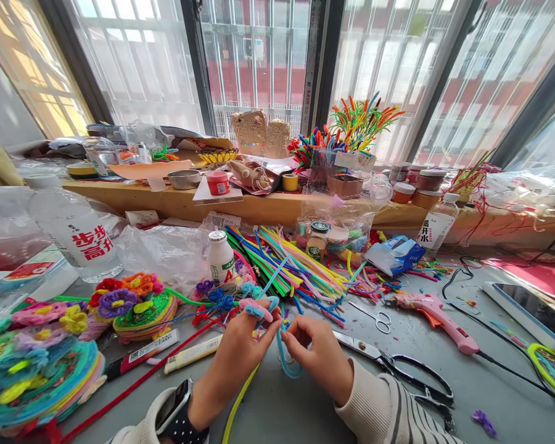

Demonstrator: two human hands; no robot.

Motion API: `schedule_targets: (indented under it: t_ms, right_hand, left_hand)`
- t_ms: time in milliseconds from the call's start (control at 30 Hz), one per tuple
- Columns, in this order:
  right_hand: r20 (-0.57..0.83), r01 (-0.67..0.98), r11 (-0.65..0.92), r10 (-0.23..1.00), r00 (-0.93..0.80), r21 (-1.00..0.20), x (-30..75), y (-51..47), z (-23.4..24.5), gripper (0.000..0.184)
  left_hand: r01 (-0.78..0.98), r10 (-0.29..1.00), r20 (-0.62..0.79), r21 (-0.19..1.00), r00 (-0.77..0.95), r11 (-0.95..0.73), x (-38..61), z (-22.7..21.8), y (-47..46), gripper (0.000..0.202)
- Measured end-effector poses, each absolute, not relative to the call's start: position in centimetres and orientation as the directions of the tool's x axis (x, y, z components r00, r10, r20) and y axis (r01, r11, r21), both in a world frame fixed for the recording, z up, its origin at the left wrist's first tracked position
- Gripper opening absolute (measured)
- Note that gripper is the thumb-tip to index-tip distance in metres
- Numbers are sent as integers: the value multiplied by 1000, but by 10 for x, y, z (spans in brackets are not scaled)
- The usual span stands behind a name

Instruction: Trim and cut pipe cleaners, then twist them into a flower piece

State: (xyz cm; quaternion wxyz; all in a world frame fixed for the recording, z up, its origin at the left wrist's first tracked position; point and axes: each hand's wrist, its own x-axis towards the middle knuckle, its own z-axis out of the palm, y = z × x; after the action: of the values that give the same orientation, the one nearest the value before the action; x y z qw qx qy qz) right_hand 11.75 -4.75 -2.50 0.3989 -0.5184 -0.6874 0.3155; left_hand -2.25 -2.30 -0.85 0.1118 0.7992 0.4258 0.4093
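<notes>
My left hand (240,351) is closed in a pinch on a light blue pipe cleaner (289,368), which bends into a loop below the fingers. Around the left fingertips sits a coiled pink-and-blue pipe cleaner piece (258,308), with a straight blue end sticking up behind it. My right hand (317,348), fingers also pinched together, grips the same light blue pipe cleaner from the other side. Just beyond both hands lies a large pile of colourful pipe cleaners (300,265). A yellow pipe cleaner (241,401) runs toward me beneath the left hand.
Large black-handled scissors (398,370), small scissors (377,316) and a pink glue gun (439,317) with its cord lie right. Pipe-cleaner flowers on round bases (41,382) crowd the left, near a large water bottle (74,228). A white bottle (221,256) stands behind my hands.
</notes>
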Motion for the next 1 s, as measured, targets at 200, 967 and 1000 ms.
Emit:
schedule_targets:
  t_ms: [200,967,1000]
  right_hand:
    - [211,483,262,965,-157,-836,117,-47,-25,14]
    - [222,454,271,962,-158,-849,116,-49,-20,15]
    - [227,452,274,961,-157,-849,116,-49,-19,15]
  left_hand:
    - [626,671,639,358,376,-693,-22,-12,-24,7]
    - [543,902,393,724,182,-425,-20,-10,-25,12]
    - [503,921,351,773,168,-386,-20,-9,-25,13]
